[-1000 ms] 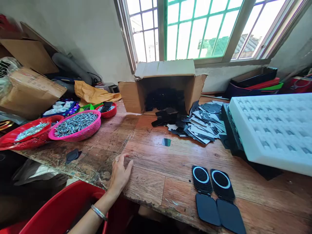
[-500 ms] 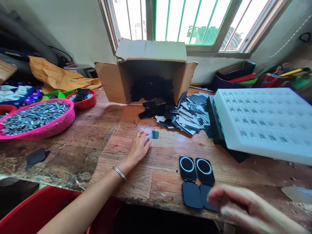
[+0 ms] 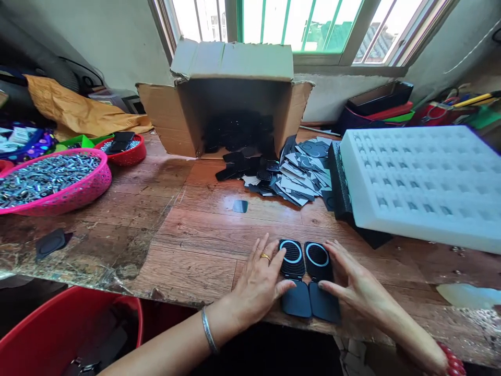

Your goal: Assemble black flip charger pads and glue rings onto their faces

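Note:
Two black folding pieces lie unfolded side by side near the table's front edge. The left folding piece [image 3: 296, 297] and the right folding piece [image 3: 324, 300] each have a pale ring on the ribbed upper half and a plain lower half. My left hand [image 3: 260, 279] rests along the left piece, fingers spread, with its fingertips and thumb over that piece's edge. On the opposite side my right hand [image 3: 354, 277] has its fingers at the right piece's outer edge and its thumb on the hinge area. A small shiny dark plate [image 3: 240, 206] lies farther back on the table.
An open cardboard box [image 3: 235, 62] with dark pieces stands by the window. Beside it is a heap of grey and white cards [image 3: 299, 175]. A white foam tray [image 3: 422, 183] is at right, a pink basket of metal parts [image 3: 105, 177] at left, a red bin [image 3: 39, 324] below.
My left hand has left the small shiny plate and come down right to the left folding piece. My right hand has moved up and left onto the right folding piece's side.

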A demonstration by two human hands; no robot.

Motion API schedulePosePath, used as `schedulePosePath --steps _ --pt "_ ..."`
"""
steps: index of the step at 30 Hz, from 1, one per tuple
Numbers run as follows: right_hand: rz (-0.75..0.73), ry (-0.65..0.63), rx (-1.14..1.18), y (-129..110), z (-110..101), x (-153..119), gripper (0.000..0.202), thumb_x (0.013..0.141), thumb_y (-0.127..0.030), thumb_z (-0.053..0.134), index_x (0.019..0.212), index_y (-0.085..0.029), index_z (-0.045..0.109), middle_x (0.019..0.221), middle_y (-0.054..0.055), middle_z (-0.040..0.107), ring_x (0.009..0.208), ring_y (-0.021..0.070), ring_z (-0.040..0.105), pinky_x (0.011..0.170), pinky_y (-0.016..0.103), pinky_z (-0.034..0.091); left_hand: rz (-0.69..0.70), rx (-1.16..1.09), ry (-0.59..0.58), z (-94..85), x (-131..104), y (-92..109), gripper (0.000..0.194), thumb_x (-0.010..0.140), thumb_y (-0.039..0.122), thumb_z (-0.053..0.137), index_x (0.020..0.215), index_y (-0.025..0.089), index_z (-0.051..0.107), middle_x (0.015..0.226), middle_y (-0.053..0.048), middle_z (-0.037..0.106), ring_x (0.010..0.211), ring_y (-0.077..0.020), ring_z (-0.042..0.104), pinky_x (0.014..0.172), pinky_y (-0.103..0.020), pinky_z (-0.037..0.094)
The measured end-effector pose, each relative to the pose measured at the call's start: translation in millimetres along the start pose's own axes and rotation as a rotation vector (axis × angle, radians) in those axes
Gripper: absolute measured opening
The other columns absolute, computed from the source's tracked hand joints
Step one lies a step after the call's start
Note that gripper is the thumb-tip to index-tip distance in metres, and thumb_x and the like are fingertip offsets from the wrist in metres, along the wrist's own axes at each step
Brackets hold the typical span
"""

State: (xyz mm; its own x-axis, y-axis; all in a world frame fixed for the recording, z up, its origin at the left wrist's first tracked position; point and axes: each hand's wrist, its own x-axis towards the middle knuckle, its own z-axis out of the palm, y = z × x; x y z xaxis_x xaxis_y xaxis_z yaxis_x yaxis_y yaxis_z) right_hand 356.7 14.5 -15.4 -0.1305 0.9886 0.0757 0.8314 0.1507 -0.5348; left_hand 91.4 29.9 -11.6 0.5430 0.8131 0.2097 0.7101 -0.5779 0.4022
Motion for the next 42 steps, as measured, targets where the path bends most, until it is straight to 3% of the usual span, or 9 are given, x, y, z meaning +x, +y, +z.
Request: schedulePosePath --steps 7,18,23,26,29,31,35,38,42 --pt "-0.018 -0.060 0.041 -6.2 12.4 -0.5 0.068 0.078 -0.034 0.067 0.143 -0.018 0.051 0.153 0.015 0.043 0.145 0.0314 0.034 0.118 0.052 0.034 -0.021 0.151 -0.052 8.6 -5.3 12.5 0.083 0.086 0.055 0.065 0.147 0.008 0.038 0.157 -0.023 0.033 0.149 -0.0373 0.020 0.118 -0.058 0.031" --pt "-0.117 -0.029 0.014 -60.3 52.4 14.9 0.069 0.077 -0.026 0.070 0.142 -0.013 0.050 0.153 0.019 0.042 0.146 0.0337 0.031 0.118 0.058 0.029 -0.055 0.191 -0.180 -36.8 -29.6 -35.7 0.076 0.087 0.049 0.066 0.149 0.014 0.039 0.157 -0.018 0.034 0.149 -0.0380 0.019 0.117 -0.062 0.029" --pt "-0.153 -0.031 -0.071 -57.3 47.8 24.3 0.064 0.075 -0.030 0.073 0.136 -0.016 0.057 0.150 0.018 0.047 0.143 0.0357 0.037 0.114 0.057 0.036 -0.125 0.126 -0.206 -43.5 -40.4 -49.5 0.080 0.088 0.044 0.068 0.154 0.020 0.031 0.160 -0.015 0.031 0.149 -0.0366 0.019 0.118 -0.061 0.027" --pt "-0.187 0.025 -0.122 -55.5 31.1 54.9 0.053 0.078 -0.036 0.072 0.126 -0.015 0.064 0.143 0.019 0.054 0.133 0.0354 0.051 0.108 0.054 0.044 -0.138 0.062 -0.193 -41.8 -43.0 -51.5 0.087 0.087 0.041 0.069 0.157 0.024 0.021 0.161 -0.015 0.026 0.149 -0.0357 0.018 0.118 -0.061 0.026" --pt "-0.230 0.106 -0.218 -58.5 11.9 109.2 0.037 0.086 -0.036 0.064 0.116 -0.015 0.069 0.128 0.017 0.065 0.119 0.0303 0.061 0.103 0.046 0.048 -0.149 0.000 -0.128 -42.1 -45.9 -50.0 0.088 0.088 0.037 0.069 0.158 0.027 0.016 0.163 -0.016 0.020 0.150 -0.0340 0.015 0.118 -0.060 0.026" --pt "-0.132 0.137 -0.314 -60.5 4.5 149.7 0.031 0.089 -0.029 0.058 0.114 -0.013 0.068 0.118 0.015 0.070 0.112 0.0274 0.064 0.097 0.040 0.050 -0.163 -0.050 -0.054 -44.7 -50.5 -47.8 0.081 0.091 0.036 0.065 0.157 0.029 0.017 0.164 -0.015 0.020 0.151 -0.0320 0.016 0.118 -0.058 0.028" --pt "-0.015 0.167 -0.411 -58.4 8.5 205.6 0.032 0.093 -0.023 0.049 0.116 -0.008 0.065 0.116 0.019 0.069 0.107 0.0277 0.064 0.090 0.036 0.047 -0.199 -0.160 0.078 -53.8 -69.5 -42.3 0.058 0.097 0.034 0.054 0.151 0.028 0.034 0.160 -0.012 0.034 0.148 -0.0270 0.029 0.116 -0.049 0.038" --pt "0.038 0.135 -0.498 -56.6 18.1 212.1 0.027 0.094 -0.024 0.048 0.107 -0.011 0.068 0.102 0.018 0.072 0.094 0.0271 0.066 0.079 0.033 0.046 -0.236 -0.193 0.178 -60.1 -89.5 -40.1 0.044 0.098 0.032 0.052 0.142 0.029 0.046 0.150 -0.008 0.049 0.140 -0.0236 0.045 0.112 -0.043 0.045" --pt "0.010 0.100 -0.597 -58.6 22.1 194.5 0.031 0.098 -0.019 0.040 0.093 -0.010 0.070 0.096 0.021 0.072 0.092 0.0269 0.065 0.080 0.033 0.042 -0.290 -0.223 0.289 -64.0 -108.2 -41.8 0.036 0.097 0.028 0.054 0.133 0.029 0.056 0.138 -0.006 0.060 0.127 -0.0208 0.059 0.104 -0.036 0.052"
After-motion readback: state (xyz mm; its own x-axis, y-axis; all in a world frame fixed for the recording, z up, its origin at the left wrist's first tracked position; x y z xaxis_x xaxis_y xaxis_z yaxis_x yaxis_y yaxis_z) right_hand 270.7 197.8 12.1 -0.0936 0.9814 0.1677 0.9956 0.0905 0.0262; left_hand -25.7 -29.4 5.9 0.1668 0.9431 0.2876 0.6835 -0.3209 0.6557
